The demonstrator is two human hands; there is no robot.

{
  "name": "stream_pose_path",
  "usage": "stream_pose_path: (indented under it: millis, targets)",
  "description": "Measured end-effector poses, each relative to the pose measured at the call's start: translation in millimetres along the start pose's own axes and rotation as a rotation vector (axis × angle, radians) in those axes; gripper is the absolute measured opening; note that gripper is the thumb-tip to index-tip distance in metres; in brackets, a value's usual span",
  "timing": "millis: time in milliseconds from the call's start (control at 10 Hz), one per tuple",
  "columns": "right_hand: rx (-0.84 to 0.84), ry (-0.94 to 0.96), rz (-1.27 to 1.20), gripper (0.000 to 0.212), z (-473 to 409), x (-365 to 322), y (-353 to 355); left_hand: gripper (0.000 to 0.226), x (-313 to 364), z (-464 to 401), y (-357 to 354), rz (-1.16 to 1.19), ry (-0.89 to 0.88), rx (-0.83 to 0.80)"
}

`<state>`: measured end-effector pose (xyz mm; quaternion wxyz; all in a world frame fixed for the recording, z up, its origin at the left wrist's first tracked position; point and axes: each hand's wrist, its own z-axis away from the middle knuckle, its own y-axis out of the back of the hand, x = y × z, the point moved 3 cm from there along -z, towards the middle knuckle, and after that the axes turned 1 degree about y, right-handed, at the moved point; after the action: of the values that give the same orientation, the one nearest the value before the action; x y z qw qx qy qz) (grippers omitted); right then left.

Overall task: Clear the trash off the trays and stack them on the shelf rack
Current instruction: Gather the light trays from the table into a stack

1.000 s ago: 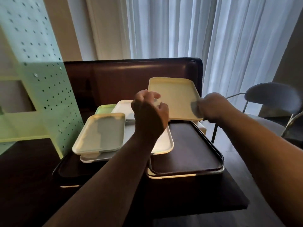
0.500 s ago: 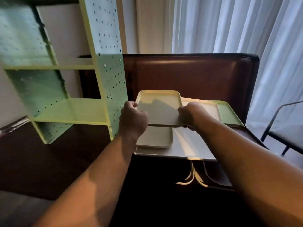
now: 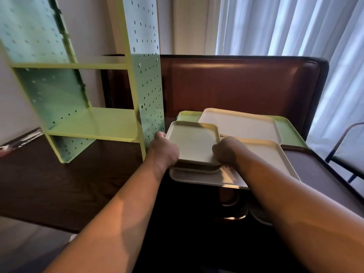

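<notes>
A small cream tray sits on top of another small tray and a wider white tray. My left hand grips its left edge and my right hand grips its near right corner. Behind it lie another cream tray, a green tray and a further cream tray. The pale green shelf rack stands just left of the trays; its shelves hold nothing. No trash shows on the trays.
A large dark brown tray lies at the right on the dark table. A brown padded bench back rises behind the trays. A chair stands at the far right by white curtains.
The small cream tray, held in both hands, has come down from mid-air onto the small tray at the left of the pile. The view has turned left toward the rack.
</notes>
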<state>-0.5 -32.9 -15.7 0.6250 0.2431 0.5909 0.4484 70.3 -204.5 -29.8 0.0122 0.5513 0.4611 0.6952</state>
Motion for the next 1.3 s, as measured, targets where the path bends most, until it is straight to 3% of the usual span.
stream_pose_path:
  millis: [100,200,300,400,500,600,700,900,1100,1200,1300]
  targets:
    - [0.019,-0.017,-0.108,0.023,-3,1,-5,0.054,-3,0,-2,0.003,0.044,-0.055]
    - [0.035,0.01,-0.192,0.002,-4,3,-11,0.056,-1,2,-1,0.029,0.054,-0.05]
    - [0.055,-0.009,-0.435,0.019,-1,6,-11,0.052,3,6,5,0.07,0.051,-0.005]
    - [0.054,-0.009,-0.73,0.019,2,13,0,0.026,3,9,13,0.245,0.05,0.048]
    - [0.076,0.029,-0.857,0.015,8,22,16,0.017,3,12,17,0.601,0.165,-0.052]
    - [0.039,0.06,-0.948,0.02,22,37,33,0.033,7,19,12,0.914,0.296,-0.309]
    - [-0.008,0.062,-1.057,0.023,31,51,43,0.033,16,26,2,0.982,0.298,-0.359]
    - [0.074,-0.061,-1.417,0.011,44,56,31,0.019,35,42,-20,0.973,0.316,-0.186]
    - [0.033,-0.111,-1.427,0.016,50,61,29,0.014,46,58,-30,0.979,0.247,-0.173]
    - [-0.018,-0.108,-1.301,0.031,48,75,51,0.018,35,45,-13,0.996,0.251,-0.117]
    - [-0.115,-0.08,-1.154,0.034,52,86,75,0.023,26,38,2,0.963,0.3,-0.16]
